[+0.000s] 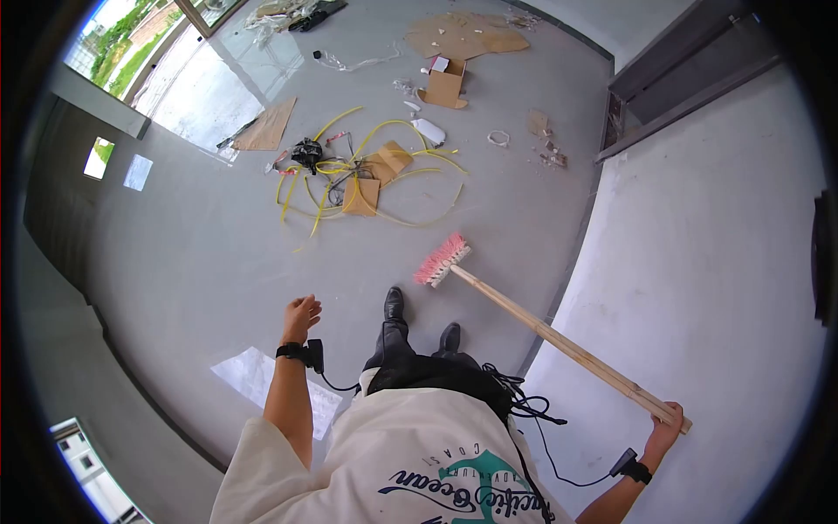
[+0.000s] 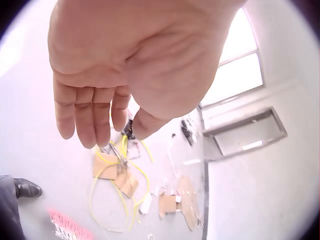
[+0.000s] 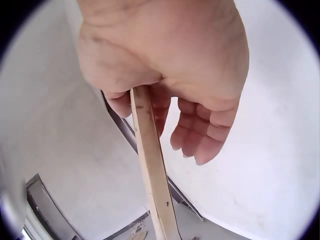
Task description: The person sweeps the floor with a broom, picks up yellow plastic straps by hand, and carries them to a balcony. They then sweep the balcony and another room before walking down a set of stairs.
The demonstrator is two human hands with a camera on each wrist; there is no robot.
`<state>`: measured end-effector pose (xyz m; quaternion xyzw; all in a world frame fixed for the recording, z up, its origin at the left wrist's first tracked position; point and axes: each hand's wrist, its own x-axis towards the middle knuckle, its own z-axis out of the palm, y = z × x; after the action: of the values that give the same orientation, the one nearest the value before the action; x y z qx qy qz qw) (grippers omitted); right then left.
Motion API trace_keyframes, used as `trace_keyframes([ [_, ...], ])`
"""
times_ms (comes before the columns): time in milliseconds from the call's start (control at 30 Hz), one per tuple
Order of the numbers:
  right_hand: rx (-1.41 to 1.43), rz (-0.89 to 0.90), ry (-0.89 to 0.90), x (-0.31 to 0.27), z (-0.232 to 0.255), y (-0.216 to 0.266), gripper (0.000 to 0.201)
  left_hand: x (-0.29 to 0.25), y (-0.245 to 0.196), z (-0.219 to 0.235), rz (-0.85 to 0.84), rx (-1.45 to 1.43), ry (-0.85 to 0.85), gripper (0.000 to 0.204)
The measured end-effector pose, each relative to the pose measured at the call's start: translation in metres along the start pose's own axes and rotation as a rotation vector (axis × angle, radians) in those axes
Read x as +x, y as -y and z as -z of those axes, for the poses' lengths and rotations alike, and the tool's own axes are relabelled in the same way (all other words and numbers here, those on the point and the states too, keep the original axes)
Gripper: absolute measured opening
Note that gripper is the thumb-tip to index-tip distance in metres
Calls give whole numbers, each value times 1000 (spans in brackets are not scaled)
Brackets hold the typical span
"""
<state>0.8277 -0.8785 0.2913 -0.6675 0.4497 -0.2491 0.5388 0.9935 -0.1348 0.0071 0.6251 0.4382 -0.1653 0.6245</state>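
My right hand (image 1: 667,426) grips a broom near the top end of its long wooden handle (image 1: 567,347). In the right wrist view the handle (image 3: 152,160) runs between thumb and forefinger, while the other fingers (image 3: 200,130) hang loosely beside it. The pink and white broom head (image 1: 443,259) is down at the floor, a little ahead of my shoes. Out to the left, my left hand (image 1: 302,316) hangs in the air with relaxed, slightly bent fingers and holds nothing. Its palm and loose fingers (image 2: 85,115) show in the left wrist view.
Ahead lies a tangle of yellow tubing (image 1: 384,128) with cardboard pieces (image 1: 360,196) and a black bundle (image 1: 306,155). Farther off are an open cardboard box (image 1: 445,85) and a flattened sheet (image 1: 467,35). A white wall (image 1: 698,262) stands close on the right. Paper sheets (image 1: 253,371) lie left of me.
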Motion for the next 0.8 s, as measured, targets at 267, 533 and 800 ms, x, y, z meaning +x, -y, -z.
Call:
trace_keyframes([
  [267,101,-358,354,22,91,1,54,-19,58,-10,179,162,-112,32],
  [533,-1537,-552,892,73,54,20,54,-19,63,-52,115,256,-83,28],
  [800,-1846,75,1041,63,31,-27,61,-51,149,7,274,128,-130,32],
])
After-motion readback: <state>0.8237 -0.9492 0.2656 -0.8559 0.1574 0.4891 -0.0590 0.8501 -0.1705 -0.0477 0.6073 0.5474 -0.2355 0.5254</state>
